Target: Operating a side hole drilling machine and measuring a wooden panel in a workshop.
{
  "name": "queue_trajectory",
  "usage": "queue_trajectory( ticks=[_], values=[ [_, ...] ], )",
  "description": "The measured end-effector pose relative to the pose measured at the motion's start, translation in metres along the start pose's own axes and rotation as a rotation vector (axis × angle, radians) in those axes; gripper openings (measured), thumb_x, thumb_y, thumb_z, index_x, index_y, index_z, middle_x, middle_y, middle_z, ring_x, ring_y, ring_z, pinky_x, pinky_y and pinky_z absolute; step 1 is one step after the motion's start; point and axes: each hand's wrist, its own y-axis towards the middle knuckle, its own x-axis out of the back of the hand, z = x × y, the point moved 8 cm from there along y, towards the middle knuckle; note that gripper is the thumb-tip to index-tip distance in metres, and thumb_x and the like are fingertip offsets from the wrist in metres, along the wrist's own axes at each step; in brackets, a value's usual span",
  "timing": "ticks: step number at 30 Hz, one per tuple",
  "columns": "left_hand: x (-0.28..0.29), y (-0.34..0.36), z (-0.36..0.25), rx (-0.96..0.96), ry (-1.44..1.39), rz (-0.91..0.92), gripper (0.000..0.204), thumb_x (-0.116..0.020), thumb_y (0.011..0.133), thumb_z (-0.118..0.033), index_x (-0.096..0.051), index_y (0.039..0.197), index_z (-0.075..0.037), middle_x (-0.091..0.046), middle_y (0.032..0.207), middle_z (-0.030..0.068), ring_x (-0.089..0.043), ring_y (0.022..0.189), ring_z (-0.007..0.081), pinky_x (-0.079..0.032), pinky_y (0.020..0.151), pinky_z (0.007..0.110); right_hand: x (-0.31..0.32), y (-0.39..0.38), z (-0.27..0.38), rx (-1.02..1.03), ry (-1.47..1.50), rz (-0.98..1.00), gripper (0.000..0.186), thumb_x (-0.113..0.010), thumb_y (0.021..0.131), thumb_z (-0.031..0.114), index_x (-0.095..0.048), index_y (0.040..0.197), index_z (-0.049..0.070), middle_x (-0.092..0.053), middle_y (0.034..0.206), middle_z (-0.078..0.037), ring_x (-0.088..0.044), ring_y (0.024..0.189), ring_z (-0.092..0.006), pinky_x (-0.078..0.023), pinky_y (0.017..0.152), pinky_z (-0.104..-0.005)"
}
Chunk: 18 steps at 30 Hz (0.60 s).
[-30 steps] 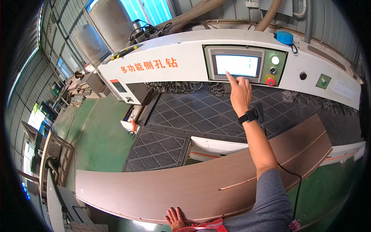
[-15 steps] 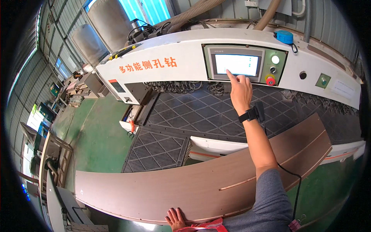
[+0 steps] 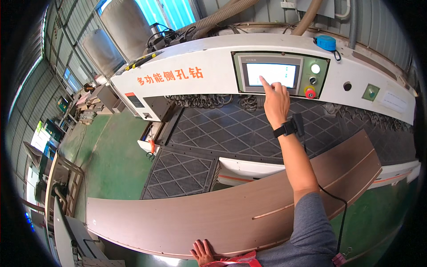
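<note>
My right hand (image 3: 276,103) reaches up to the lit touchscreen (image 3: 271,74) on the white machine, its index finger stretched out over the lower left of the screen. The other fingers are loosely curled and hold nothing. A black strap with a small device (image 3: 287,129) is round my right wrist. Low in the picture, my left hand (image 3: 202,252) lies with its fingers flat on the near edge of a long brown wooden panel (image 3: 178,222). That panel has a narrow slot and a long groove, and its far right part lies over the dark machine table.
Beside the screen sits a red stop button (image 3: 310,92). A blue tape measure (image 3: 326,42) rests on top of the machine beam (image 3: 213,66). Black coiled hoses (image 3: 204,100) hang beneath. The dark ribbed table (image 3: 213,129) stands over green floor (image 3: 115,155); a black cable (image 3: 344,222) hangs at right.
My right index finger has shifted slightly upward on the touchscreen. My left hand and the panel stay in place.
</note>
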Motion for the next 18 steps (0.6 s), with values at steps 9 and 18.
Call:
queue_trajectory(
  ticks=[9,18],
  values=[
    [-0.004,0.000,0.000,-0.004,0.001,0.005,0.154,-0.070,0.046,-0.090,-0.016,0.157,0.001,-0.009,0.161,0.0350,-0.003,0.149,0.0539,-0.004,0.116,0.070,-0.014,-0.032,-0.012,-0.017,0.061,0.053,0.057,-0.055,0.093,0.000,-0.059,0.139,0.032,-0.055,0.092,-0.004,-0.053,0.086,-0.0246,-0.045,0.079,-0.0389],
    [-0.005,-0.001,0.001,-0.015,0.013,0.018,0.152,-0.068,0.047,-0.092,-0.017,0.158,0.001,-0.008,0.161,0.0348,-0.001,0.149,0.0533,-0.003,0.115,0.071,-0.011,-0.026,-0.017,-0.025,-0.004,0.027,0.060,-0.056,0.093,0.000,-0.056,0.142,0.034,-0.055,0.092,-0.003,-0.053,0.085,-0.0242,-0.045,0.078,-0.0382]
  ],
)
